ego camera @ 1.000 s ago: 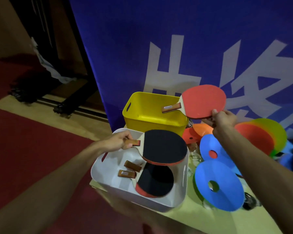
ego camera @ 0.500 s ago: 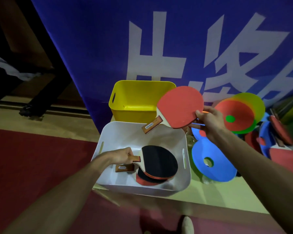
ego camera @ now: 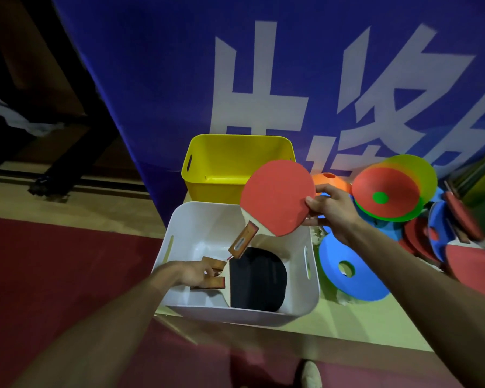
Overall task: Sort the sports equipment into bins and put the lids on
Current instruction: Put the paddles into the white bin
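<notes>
One paddle [ego camera: 277, 197] | rim between right fingers [ego camera: 324, 189] | apparently over bin [ego camera: 196, 219]

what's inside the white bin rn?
The white bin holds black paddles stacked flat, left hand on their handles. The top one covers those beneath; count unclear. The red paddle hovers above.

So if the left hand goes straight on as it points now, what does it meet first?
The left hand, low in the white bin, points right, fingers at a wooden handle. Straight on, it would probably meet the black paddle blade first; depth is unclear.
</notes>
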{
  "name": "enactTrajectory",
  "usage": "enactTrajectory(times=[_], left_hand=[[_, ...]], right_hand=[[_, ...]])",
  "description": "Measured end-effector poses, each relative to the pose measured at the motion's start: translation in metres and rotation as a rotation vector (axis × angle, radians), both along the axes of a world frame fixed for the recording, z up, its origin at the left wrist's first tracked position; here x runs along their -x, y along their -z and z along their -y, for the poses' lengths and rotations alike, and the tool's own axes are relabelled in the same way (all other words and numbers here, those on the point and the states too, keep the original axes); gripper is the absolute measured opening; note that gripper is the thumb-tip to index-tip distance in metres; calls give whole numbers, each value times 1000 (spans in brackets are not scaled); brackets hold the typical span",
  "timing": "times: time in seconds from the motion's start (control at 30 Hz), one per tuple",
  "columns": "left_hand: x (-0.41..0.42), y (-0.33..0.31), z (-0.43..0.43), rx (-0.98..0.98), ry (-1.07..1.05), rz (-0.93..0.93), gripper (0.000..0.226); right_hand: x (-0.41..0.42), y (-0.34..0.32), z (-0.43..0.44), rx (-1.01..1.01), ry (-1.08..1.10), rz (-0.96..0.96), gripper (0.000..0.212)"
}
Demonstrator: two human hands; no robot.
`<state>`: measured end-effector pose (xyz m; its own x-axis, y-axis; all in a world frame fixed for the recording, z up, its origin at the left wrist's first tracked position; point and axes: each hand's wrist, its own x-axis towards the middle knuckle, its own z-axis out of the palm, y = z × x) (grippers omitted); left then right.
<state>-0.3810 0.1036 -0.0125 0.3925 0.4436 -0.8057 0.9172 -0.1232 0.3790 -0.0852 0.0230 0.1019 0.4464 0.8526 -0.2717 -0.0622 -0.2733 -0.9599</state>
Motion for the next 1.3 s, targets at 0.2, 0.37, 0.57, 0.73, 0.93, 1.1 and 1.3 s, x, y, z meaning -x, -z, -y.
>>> enactTrajectory(times=[0.2, 0.37, 0.57, 0.73, 0.93, 1.1, 1.3], left_hand=[[-1, -10, -8, 12, -287, 274, 45], [-12, -48, -4, 49, -393, 520, 60], [-16, -45, 6, -272, -179, 387, 55], [-12, -34, 4, -590, -207, 307, 29], [-8, -36, -7, -508, -175, 313, 38], [-10, -29, -17, -437, -114, 280, 37], [-8, -22, -31, -429, -43, 216, 36]], right_hand=[[8, 1, -8, 55, -121, 63, 9], [20, 8, -10, 110, -194, 45, 10], [32, 17, -7, 138, -228, -154, 10], [39, 20, -9, 188, -261, -224, 8], [35, 23, -17, 317, -338, 283, 16], [25, 30, -12, 424, -393, 800, 35], [22, 35, -9, 338, -356, 722, 20]])
